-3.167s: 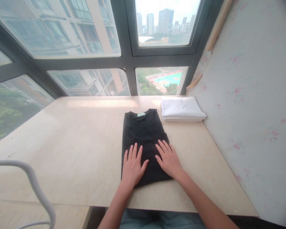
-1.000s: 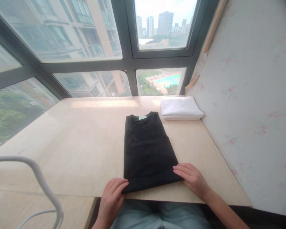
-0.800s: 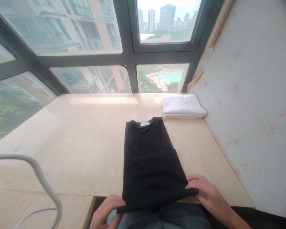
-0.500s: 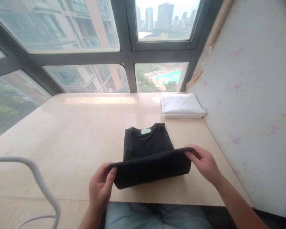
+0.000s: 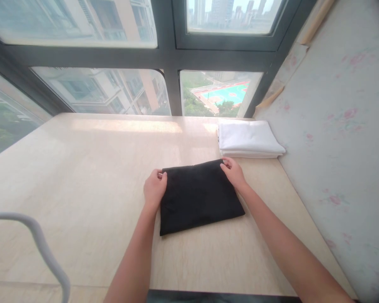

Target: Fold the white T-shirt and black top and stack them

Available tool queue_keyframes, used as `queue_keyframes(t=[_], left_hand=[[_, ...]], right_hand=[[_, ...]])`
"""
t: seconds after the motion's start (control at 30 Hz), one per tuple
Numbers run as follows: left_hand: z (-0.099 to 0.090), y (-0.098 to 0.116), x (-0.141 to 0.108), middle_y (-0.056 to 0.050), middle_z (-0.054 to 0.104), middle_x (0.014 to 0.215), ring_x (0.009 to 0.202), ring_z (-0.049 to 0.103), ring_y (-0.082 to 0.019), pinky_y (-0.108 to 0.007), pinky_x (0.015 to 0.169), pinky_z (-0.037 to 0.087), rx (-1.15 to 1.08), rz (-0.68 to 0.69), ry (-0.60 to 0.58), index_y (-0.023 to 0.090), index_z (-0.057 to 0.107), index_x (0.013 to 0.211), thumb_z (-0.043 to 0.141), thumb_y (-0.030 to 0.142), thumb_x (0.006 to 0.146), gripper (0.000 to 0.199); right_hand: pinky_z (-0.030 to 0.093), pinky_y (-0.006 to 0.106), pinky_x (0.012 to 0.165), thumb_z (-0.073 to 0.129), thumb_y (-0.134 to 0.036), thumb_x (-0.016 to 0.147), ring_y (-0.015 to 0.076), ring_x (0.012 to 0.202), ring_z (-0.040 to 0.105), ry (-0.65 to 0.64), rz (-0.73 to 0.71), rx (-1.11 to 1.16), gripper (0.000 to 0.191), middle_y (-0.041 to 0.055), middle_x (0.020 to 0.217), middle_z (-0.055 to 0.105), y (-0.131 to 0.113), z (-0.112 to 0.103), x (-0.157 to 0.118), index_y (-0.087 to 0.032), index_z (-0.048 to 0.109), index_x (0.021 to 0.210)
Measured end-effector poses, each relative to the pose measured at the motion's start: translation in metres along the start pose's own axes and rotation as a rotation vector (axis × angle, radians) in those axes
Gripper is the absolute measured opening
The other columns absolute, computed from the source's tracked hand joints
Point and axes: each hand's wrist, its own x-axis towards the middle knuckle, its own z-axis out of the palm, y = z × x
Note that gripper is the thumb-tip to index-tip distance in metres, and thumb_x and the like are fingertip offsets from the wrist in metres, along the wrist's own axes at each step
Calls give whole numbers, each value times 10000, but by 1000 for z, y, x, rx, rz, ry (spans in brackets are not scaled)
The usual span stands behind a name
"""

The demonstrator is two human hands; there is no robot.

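Note:
A black T-shirt (image 5: 199,195), folded into a flat rectangle, lies on the pale table. Its collar and label are hidden under the top layer. My left hand (image 5: 155,187) pinches the far left corner between thumb and fingers. At the far right corner, my right hand (image 5: 233,171) grips the cloth in the same way. Both forearms reach in from the near edge, one on each side of the shirt.
A stack of folded white cloth (image 5: 250,138) sits at the back right beside the papered wall (image 5: 334,139). A thick white tube (image 5: 42,246) curves up at the lower left. Grey-framed windows (image 5: 173,90) border the table's (image 5: 82,181) far side.
Both hands have carried the shirt's near edge away from me and laid it over the collar end. The view has tilted further down.

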Motion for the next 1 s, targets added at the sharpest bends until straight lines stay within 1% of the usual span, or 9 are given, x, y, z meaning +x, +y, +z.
queue_keyframes(t=[0.1,0.3,0.37,0.47,0.57,0.63,0.7,0.87,1.0], left_hand=[[-1,3,-2,-58,697,897,834,638,-237,-323,707,414,51,-5,3,222,591,936,456,411,904,235],[-3,7,-3,-72,693,928,864,649,-238,-322,719,437,128,7,-7,216,560,965,396,383,944,235],[-3,9,-6,-92,691,906,849,654,-262,-342,709,441,176,-1,-3,208,559,985,390,370,945,238],[-1,14,-12,-125,683,903,839,661,-296,-375,711,452,254,-11,21,189,560,1029,373,358,951,264],[-3,21,-22,-167,657,1075,959,655,-302,-380,772,468,313,22,46,174,538,1145,375,336,952,300],[-6,24,-34,-204,612,1191,1066,625,-312,-383,821,469,340,47,49,152,491,1248,390,340,948,367],[-11,25,-50,-224,620,1178,1067,626,-331,-397,818,474,355,44,22,130,475,1279,402,381,945,425],[-21,15,-90,-192,705,927,839,677,-357,-436,700,487,284,-43,-121,148,587,1090,433,529,908,450],[-26,3,-113,-142,717,985,940,680,-318,-421,793,513,22,-59,-241,175,606,999,481,574,875,436]], right_hand=[[489,309,807,556,-381,816,181,832,645,5,-5,-58,447,57,945,697,-1,-2,-5,-167,628,1201],[465,344,810,567,-324,827,195,728,612,-21,-10,-221,388,2,699,653,-14,-7,-1,-196,668,1179],[465,338,821,562,-310,842,197,768,625,-28,-11,-242,400,15,753,674,-17,-4,-2,-202,657,1215],[473,338,825,539,-310,879,217,891,645,-3,-2,-356,413,64,960,706,-21,4,-9,-220,620,1274],[481,361,817,508,-321,919,266,1025,626,70,-10,-595,422,135,1145,661,-29,10,-23,-213,569,1322],[482,376,794,495,-349,936,292,1018,629,85,14,-734,382,175,1109,655,-35,8,-33,-178,594,1263],[479,379,757,487,-387,943,292,933,654,40,66,-810,330,178,994,673,-39,3,-45,-167,638,1137],[449,353,667,481,-447,938,268,791,673,-105,130,-789,297,141,848,690,-41,-11,-85,-203,648,918],[437,331,614,456,-462,934,256,754,661,-129,92,-675,307,104,819,686,-33,-21,-119,-229,601,797]])
